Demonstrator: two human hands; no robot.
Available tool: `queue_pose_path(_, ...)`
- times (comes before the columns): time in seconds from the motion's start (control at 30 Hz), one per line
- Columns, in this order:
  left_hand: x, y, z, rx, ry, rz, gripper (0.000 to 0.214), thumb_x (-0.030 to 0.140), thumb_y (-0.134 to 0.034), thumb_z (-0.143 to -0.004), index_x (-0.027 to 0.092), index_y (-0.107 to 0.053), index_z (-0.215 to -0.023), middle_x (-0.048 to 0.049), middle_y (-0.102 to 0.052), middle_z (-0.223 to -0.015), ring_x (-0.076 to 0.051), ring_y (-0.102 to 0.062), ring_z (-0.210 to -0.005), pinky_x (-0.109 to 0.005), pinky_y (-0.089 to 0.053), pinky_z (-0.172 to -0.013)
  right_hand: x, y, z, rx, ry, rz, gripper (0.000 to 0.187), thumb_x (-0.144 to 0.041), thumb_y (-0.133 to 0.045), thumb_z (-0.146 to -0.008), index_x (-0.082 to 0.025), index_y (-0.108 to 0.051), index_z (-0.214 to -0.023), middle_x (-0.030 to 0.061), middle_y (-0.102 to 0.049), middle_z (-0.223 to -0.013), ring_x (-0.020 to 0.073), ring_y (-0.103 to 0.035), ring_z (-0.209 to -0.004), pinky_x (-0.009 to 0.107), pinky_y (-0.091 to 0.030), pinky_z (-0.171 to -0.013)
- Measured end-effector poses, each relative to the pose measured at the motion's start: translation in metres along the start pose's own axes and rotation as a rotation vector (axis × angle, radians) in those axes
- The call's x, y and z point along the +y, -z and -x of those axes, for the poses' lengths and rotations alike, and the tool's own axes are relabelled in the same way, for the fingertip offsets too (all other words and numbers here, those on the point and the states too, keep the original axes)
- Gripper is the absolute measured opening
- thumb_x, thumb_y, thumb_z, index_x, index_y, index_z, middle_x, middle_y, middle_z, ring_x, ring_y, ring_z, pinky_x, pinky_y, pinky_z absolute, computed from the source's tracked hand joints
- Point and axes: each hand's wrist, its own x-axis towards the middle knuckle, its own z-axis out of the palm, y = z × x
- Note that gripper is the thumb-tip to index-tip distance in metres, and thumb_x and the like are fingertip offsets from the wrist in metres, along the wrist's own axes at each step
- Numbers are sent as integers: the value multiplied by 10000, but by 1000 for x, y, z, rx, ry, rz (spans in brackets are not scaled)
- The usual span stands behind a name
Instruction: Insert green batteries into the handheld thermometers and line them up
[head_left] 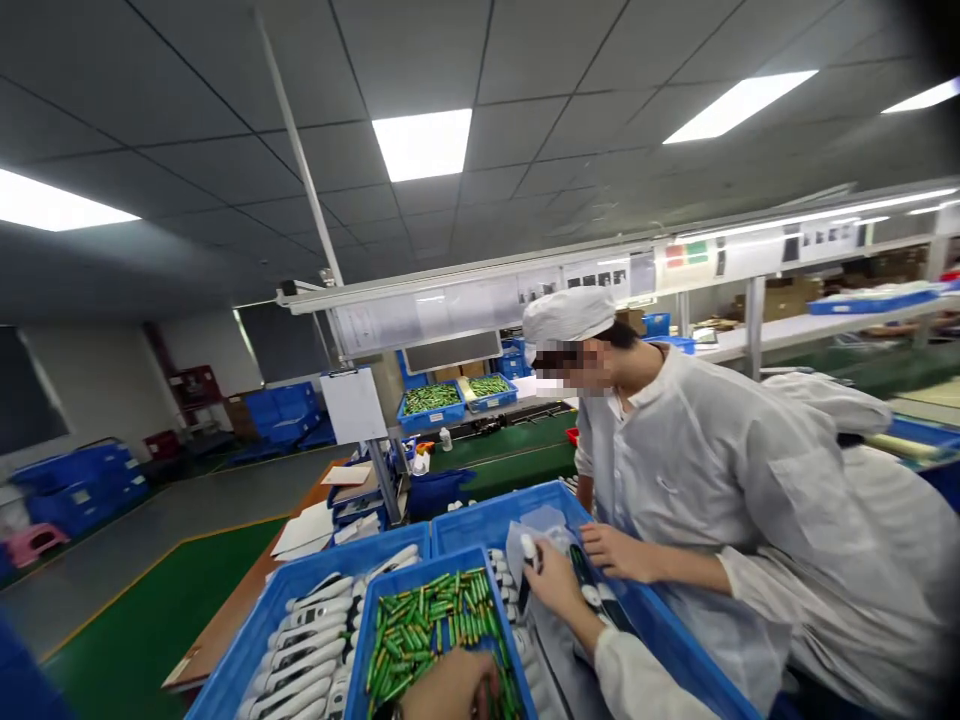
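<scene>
My left hand [450, 690] sits at the bottom edge, its fingers curled down into a small blue bin [358, 645] full of green cylindrical cells [420, 625]; what the fingers hold is hidden. My right hand [553, 585], in a white sleeve, reaches into the blue bin [487, 518] to the right. It pinches a small white part [529, 548] beside a clear plastic bag [544, 525]. A co-worker's hand [616, 553] rests in the same bin, just right of mine.
A co-worker in a white coat and cap [720, 470] leans over the bins from the right. White handle-shaped housings [304, 640] fill the large blue bin on the left. Further bins of green cells [431, 398] stand on the green bench behind. Stacked blue crates [82, 480] line the far left wall.
</scene>
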Motion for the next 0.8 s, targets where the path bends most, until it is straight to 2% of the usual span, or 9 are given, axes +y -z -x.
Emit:
queue_pose_path(0.1,7,2,2,43,7,86,316,255,-688,-673,258,-710,-989,4,-715,-820,-185,-605,-720,-286,-486,-690,-2,17,-4,209,82,-269,414,-455,-540,-816,-154,-604,-1092,81,-702,-802,236,-675,-709,338,-515,-713)
queue_pose_path(0.17,12,5,4,138,-22,153,297,260,-671,-704,240,-730,-995,-17,-721,-841,-188,-620,-730,-289,-492,-691,-3,23,-1,252,50,-388,477,-523,-573,-798,-152,-591,-1097,40,-656,-687,230,-637,-602,340,-511,-641)
queue_pose_path(0.37,27,19,13,575,-176,458,143,294,-692,-750,202,-757,-837,-75,-739,-882,-217,-678,-844,-316,-530,-796,-12,19,9,91,-172,-803,475,-581,-679,-657,-195,-589,-919,35,-634,-709,237,-623,-479,356,-505,-479)
queue_pose_path(0.43,31,22,15,683,-202,524,152,325,-709,-763,209,-758,-849,-79,-741,-898,-220,-681,-850,-327,-543,-812,-18,21,13,98,-155,-774,461,-584,-679,-661,-203,-593,-907,-13,-544,-605,227,-580,-464,356,-494,-479)
queue_pose_path(0.5,32,25,16,766,-219,569,167,356,-711,-784,218,-754,-866,-78,-745,-915,-226,-687,-865,-337,-556,-827,-25,25,17,141,-67,-670,432,-563,-679,-688,-204,-594,-914,-47,-458,-550,205,-522,-472,341,-469,-504)
queue_pose_path(0.63,30,29,18,909,-205,595,219,435,-696,-818,227,-738,-874,-73,-753,-921,-242,-698,-903,-367,-574,-855,-36,40,25,208,103,-545,365,-511,-628,-770,-180,-581,-917,-69,-362,-571,162,-417,-520,299,-380,-543)
queue_pose_path(0.8,31,27,19,1064,-210,557,257,430,-688,-835,182,-725,-889,-93,-761,-951,-241,-709,-934,-407,-579,-900,-44,55,29,262,101,-473,275,-448,-584,-768,-179,-548,-806,-68,-339,-592,131,-353,-552,269,-311,-552)
